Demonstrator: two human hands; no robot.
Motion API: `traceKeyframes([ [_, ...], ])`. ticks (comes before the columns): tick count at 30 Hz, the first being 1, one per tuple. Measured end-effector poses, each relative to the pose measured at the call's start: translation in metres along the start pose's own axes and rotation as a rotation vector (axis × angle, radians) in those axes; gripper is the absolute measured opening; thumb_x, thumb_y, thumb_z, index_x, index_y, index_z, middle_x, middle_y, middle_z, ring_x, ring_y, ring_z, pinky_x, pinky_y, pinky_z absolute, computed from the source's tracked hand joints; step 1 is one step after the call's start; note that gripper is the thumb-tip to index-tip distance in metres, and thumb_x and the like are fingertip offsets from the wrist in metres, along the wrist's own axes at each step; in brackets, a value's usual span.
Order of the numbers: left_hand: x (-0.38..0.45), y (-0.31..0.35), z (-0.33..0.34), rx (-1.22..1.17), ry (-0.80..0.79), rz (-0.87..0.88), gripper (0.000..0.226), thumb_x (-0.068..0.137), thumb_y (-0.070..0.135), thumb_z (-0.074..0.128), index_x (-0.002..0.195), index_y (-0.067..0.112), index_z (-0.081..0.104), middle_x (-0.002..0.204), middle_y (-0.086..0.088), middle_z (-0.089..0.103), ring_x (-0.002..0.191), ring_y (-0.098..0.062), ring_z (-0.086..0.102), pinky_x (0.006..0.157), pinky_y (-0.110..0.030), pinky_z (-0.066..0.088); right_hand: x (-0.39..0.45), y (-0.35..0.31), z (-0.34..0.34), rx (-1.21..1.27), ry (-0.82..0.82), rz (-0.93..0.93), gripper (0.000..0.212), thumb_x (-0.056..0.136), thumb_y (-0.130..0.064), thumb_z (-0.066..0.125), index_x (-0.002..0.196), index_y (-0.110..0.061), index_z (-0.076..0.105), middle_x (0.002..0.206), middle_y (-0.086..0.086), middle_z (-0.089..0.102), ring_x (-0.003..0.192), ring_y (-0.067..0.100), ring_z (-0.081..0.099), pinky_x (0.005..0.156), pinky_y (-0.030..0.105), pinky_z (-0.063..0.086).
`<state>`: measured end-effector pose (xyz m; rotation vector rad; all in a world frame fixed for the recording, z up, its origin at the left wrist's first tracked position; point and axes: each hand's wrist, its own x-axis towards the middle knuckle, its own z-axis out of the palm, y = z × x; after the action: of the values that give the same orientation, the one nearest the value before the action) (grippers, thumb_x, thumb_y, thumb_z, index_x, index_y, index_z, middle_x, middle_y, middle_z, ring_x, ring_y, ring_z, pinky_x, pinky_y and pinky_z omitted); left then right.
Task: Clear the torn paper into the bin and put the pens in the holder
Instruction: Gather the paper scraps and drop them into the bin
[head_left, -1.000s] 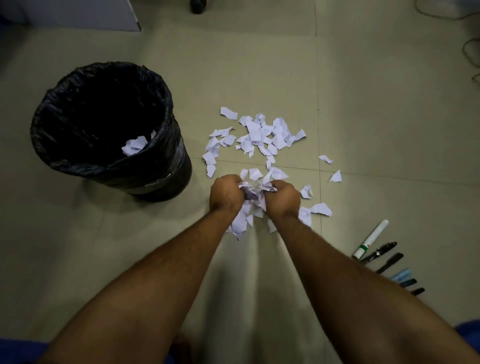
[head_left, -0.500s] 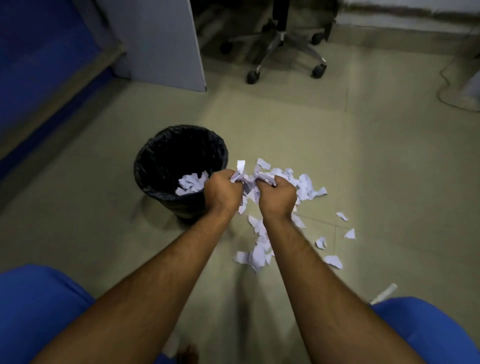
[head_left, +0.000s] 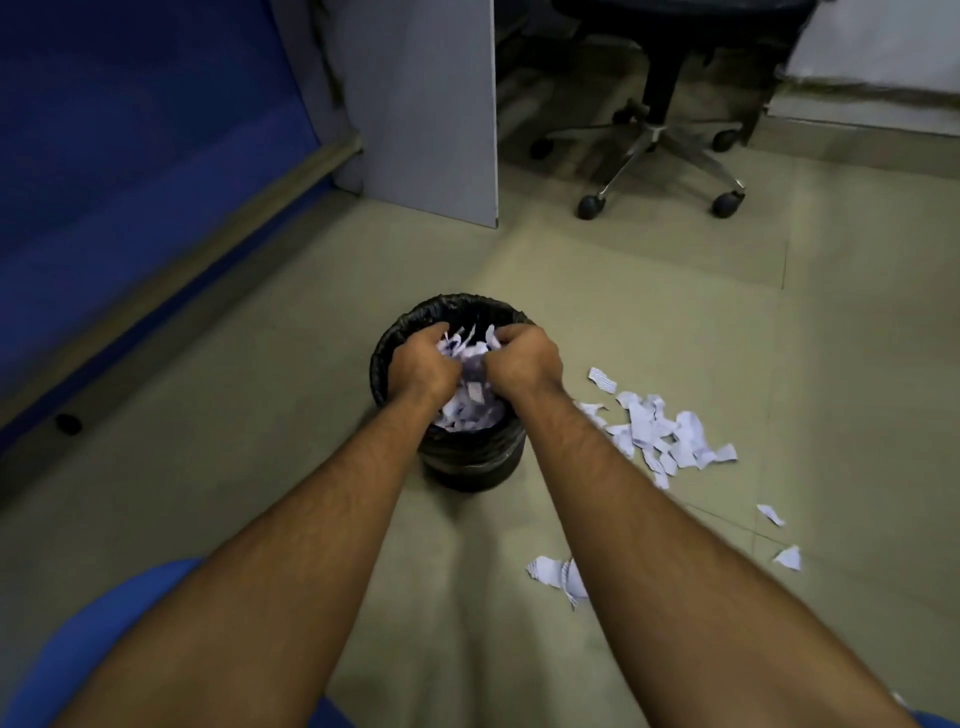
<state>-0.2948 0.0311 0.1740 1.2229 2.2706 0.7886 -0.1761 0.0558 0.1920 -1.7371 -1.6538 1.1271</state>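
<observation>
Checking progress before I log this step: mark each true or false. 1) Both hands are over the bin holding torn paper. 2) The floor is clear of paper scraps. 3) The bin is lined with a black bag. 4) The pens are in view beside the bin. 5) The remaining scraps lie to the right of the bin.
1) True: the left hand and right hand are closed on a bunch of torn paper above the bin.
2) False: loose scraps lie on the floor.
3) True: a black bag covers its rim.
4) False: no pens show in this view.
5) True: they lie to its right, with a few nearer the person.
</observation>
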Motion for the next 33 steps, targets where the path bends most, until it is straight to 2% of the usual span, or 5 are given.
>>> traceKeyframes([
  [4,-0.009,0.004,0.002,-0.01,0.013,0.027,0.051,0.085,0.009,0.064,0.135,0.017,0.059,0.13,-0.006,0.065,0.117,-0.023,0.062,0.097,-0.026,0.048,0.003,0.002,-0.001,-0.007,0.07,0.03,0.041,0.086,-0.013,0.064,0.127,-0.02,0.067,0.127,0.004,0.068,0.117,0.025,0.064,0.094,0.025,0.048],
  [16,-0.059,0.061,0.084,-0.301,-0.185,0.213,0.026,0.08,0.013,0.06,0.101,0.014,0.075,0.084,-0.003,0.075,0.078,-0.02,0.072,0.075,-0.034,0.06,-0.005,0.097,-0.051,0.444,0.396,0.133,0.012,0.076,-0.033,0.057,0.083,-0.034,0.067,0.083,-0.008,0.074,0.079,0.019,0.073,0.076,0.044,0.061],
  [22,-0.106,0.007,0.189,-0.01,-0.55,0.079,0.032,0.078,0.025,0.065,0.109,0.018,0.071,0.104,-0.008,0.073,0.098,-0.028,0.068,0.089,-0.032,0.055,-0.074,0.259,-0.057,0.088,0.43,0.488,0.024,0.09,-0.023,0.059,0.109,-0.019,0.073,0.112,0.009,0.072,0.107,0.033,0.065,0.084,0.03,0.046],
  [29,-0.172,-0.071,0.255,0.479,-0.39,-0.075,0.052,0.082,0.032,0.066,0.127,0.017,0.046,0.132,-0.013,0.042,0.12,-0.033,0.046,0.09,-0.044,0.049,-0.108,0.354,-0.023,-0.304,0.306,0.837,0.083,0.083,-0.057,0.063,0.151,-0.026,0.029,0.164,0.014,0.014,0.151,0.035,0.012,0.118,0.055,0.021],
  [33,-0.179,-0.074,0.277,0.45,-0.405,0.024,0.049,0.085,0.023,0.065,0.13,0.012,0.047,0.13,-0.017,0.043,0.116,-0.035,0.049,0.093,-0.04,0.047,-0.1,0.358,0.003,-0.297,0.29,0.628,0.077,0.083,-0.046,0.066,0.15,-0.019,0.037,0.159,0.016,0.029,0.146,0.037,0.026,0.115,0.047,0.031],
])
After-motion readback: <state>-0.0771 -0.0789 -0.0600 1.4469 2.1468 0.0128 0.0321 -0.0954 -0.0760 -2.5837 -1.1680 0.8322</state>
